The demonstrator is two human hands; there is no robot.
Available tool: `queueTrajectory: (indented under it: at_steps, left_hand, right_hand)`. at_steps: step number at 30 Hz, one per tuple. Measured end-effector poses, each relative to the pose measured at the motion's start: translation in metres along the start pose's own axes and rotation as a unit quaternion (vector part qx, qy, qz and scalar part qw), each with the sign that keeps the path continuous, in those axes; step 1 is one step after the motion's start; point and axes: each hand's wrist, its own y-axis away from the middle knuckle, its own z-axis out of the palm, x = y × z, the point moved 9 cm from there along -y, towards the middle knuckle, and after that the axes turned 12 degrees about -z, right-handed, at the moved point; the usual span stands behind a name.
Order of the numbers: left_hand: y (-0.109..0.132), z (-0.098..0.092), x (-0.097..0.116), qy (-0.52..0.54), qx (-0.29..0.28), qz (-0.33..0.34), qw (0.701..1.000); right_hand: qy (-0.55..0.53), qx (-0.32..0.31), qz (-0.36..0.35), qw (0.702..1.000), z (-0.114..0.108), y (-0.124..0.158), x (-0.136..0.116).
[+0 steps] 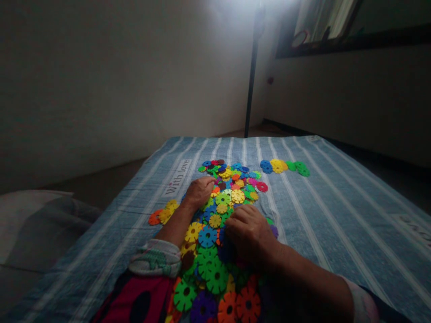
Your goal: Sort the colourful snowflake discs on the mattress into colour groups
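A heap of colourful plastic snowflake discs (222,202) lies spread on a blue striped sheet (330,211). My left hand (199,190) rests knuckles-up on the far left part of the heap, fingers curled down into the discs. My right hand (251,233) lies nearer to me on the heap's right side, fingers bent over blue and green discs. What either hand grips is hidden under the fingers. A short row of blue, yellow and green discs (284,167) lies apart at the far right. A few orange and yellow discs (163,215) sit at the left.
The sheet carries the words "With love" (177,177). A dark pole (252,72) stands beyond the bed by the wall. A pale pillow (30,224) lies at the left. A dark-framed window (336,27) is at the upper right. The room is dim.
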Motion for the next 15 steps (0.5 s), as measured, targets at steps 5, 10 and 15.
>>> queueTrajectory:
  at_steps: [5, 10, 15]
  left_hand:
    - [0.0, 0.0, 0.0, 0.002, 0.001, 0.009, 1.0]
    - [0.002, -0.002, 0.003, 0.009, -0.008, 0.006, 1.0]
    - [0.003, -0.002, 0.003, 0.006, -0.017, -0.008, 1.0]
  right_hand:
    - [-0.014, 0.007, 0.072, 0.997, -0.006, 0.0, 0.041]
    - [-0.049, -0.041, 0.16, 0.985, -0.001, -0.001, 0.088]
    - [-0.044, -0.08, 0.17, 0.981, 0.01, -0.004, 0.1]
